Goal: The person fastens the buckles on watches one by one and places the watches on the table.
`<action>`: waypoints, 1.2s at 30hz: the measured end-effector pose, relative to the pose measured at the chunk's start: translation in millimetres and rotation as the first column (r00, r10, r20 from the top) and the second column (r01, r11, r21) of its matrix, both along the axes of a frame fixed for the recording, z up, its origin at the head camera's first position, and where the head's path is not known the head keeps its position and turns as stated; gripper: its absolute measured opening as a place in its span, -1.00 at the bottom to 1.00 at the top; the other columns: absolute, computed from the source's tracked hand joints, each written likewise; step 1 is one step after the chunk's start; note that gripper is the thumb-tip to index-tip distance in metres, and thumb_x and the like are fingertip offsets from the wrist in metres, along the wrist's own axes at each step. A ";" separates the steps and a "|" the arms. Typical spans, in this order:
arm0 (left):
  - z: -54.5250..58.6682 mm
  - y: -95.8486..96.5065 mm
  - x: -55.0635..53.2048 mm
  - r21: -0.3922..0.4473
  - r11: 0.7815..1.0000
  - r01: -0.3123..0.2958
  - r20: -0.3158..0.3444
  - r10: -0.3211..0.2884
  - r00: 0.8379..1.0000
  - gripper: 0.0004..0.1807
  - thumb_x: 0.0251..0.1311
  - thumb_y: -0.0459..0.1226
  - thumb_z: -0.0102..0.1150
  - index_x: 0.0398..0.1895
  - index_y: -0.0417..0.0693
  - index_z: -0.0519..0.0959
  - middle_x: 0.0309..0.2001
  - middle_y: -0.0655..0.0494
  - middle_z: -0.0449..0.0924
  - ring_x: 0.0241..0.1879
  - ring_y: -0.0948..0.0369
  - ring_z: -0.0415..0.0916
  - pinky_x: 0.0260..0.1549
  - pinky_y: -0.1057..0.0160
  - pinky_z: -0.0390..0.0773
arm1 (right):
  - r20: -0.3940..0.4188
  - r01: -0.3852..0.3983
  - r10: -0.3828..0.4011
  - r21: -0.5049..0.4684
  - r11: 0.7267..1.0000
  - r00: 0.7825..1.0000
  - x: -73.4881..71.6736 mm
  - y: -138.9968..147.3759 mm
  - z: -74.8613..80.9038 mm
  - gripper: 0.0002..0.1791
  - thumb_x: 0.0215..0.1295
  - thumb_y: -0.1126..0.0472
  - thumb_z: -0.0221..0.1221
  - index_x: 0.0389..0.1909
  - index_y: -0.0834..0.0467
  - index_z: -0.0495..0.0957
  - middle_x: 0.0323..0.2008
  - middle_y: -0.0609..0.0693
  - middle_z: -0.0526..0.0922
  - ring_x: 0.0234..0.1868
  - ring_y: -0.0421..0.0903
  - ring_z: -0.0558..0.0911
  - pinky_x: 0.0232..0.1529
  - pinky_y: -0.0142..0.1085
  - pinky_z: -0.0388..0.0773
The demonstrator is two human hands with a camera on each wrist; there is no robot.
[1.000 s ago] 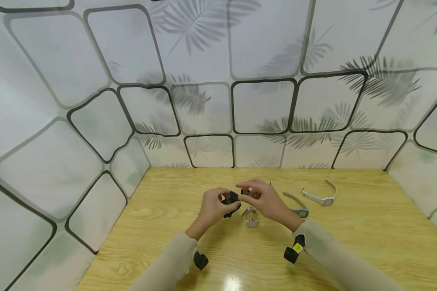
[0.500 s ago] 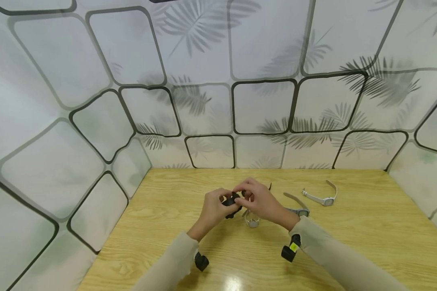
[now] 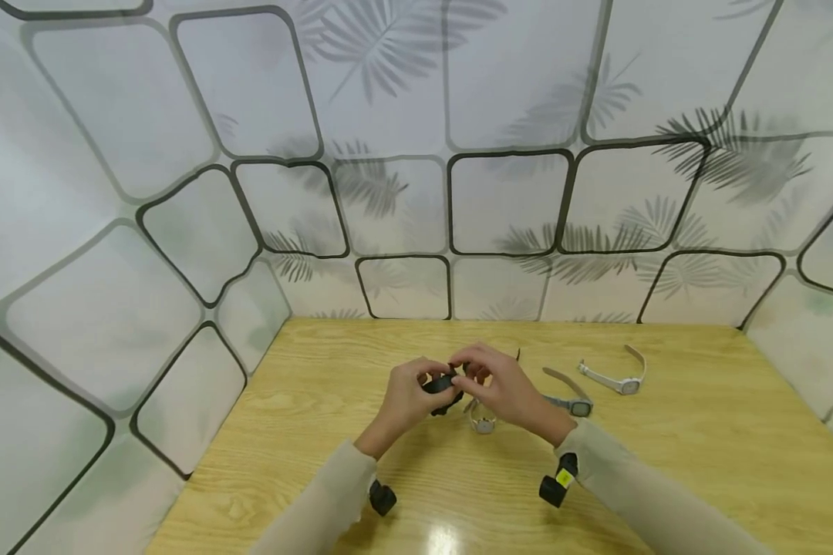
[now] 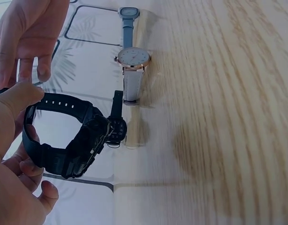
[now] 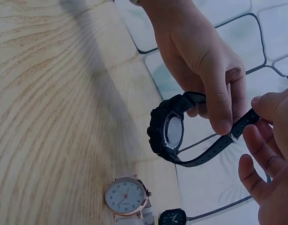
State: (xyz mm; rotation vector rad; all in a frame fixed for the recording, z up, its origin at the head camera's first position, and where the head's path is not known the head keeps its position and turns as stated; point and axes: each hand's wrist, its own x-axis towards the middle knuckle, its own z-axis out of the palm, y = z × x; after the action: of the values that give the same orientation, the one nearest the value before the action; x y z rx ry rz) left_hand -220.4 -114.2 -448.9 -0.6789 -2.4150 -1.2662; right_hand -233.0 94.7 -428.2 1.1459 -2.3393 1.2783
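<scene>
In the middle of the head view, the left hand comes from lower left and holds the black watch above the table, fingers and thumb curled on it. The right hand comes from lower right, bent inward, and its thumb and finger pinch the end of the strap. Compared with one second ago, the black watch shows no part standing up so high, and the right hand covers more of the rose-gold watch. The blue-grey watch and the white watch lie as before, right of the hands.

The right wrist view shows the round metal back of the held watch, which the head view does not show. Near its bottom edge lies also a square black watch.
</scene>
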 end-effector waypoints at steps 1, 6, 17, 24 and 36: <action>-0.4 -0.1 0.0 -0.002 1.000 0.003 -0.007 -0.003 1.000 -0.82 0.15 -0.31 0.49 -0.18 -0.10 0.77 -0.33 0.10 0.69 -0.40 0.23 0.51 -0.44 0.36 0.53 | 0.003 0.004 -0.004 -0.001 1.000 1.000 0.1 -0.3 -1.2 -0.73 0.41 0.19 0.33 0.08 0.08 0.65 -0.08 -0.10 0.63 -0.31 -0.25 0.57 -0.30 -0.30 0.63; -4.0 -1.0 -0.2 0.011 1.000 0.015 -0.012 -0.015 1.000 -0.81 0.16 -0.30 0.49 -0.16 -0.10 0.78 -0.27 0.09 0.73 -0.38 0.25 0.53 -0.42 0.35 0.55 | 0.010 0.017 -0.017 -0.022 1.000 1.000 0.9 -1.0 -6.1 -0.73 0.41 0.18 0.33 0.08 0.07 0.65 -0.07 -0.08 0.65 -0.29 -0.25 0.60 -0.29 -0.29 0.64; -11.8 1.2 -0.8 0.127 0.989 0.071 -0.034 -0.067 0.997 -0.75 0.23 -0.25 0.48 -0.04 -0.03 0.76 -0.31 0.16 0.68 -0.52 0.25 0.40 -0.51 0.35 0.43 | 0.222 0.043 -0.017 -0.114 0.993 0.975 -5.2 15.1 -4.3 -0.69 0.48 0.18 0.26 0.18 0.08 0.62 -0.04 0.00 0.71 -0.22 -0.07 0.72 -0.24 -0.22 0.69; -12.8 5.5 -0.7 0.144 0.982 0.122 -0.088 -0.110 0.990 -0.83 0.21 -0.31 0.48 -0.13 -0.03 0.76 -0.26 0.12 0.74 -0.55 0.23 0.39 -0.53 0.30 0.44 | 0.320 0.018 0.036 -0.165 0.986 0.947 -12.3 24.9 -11.2 -0.68 0.51 0.18 0.23 0.18 0.17 0.61 -0.01 0.12 0.70 -0.13 0.12 0.71 -0.16 -0.18 0.70; -11.0 11.4 -1.4 0.122 0.979 0.162 -0.119 -0.147 0.982 -0.81 0.21 -0.36 0.47 -0.11 -0.09 0.80 -0.32 0.10 0.74 -0.60 0.28 0.32 -0.59 0.37 0.37 | 0.452 0.032 0.077 -0.230 0.973 0.889 -16.5 34.6 -13.9 -0.61 0.52 0.11 0.21 0.23 0.23 0.55 0.06 0.21 0.64 -0.13 0.26 0.65 -0.08 0.00 0.68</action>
State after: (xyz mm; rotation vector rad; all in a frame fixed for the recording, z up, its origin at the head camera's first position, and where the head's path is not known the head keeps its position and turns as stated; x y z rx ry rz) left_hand -221.8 -102.8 -459.8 -0.8876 -2.2050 -1.3953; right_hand -249.4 129.3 -442.1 0.8682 -2.3907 1.9533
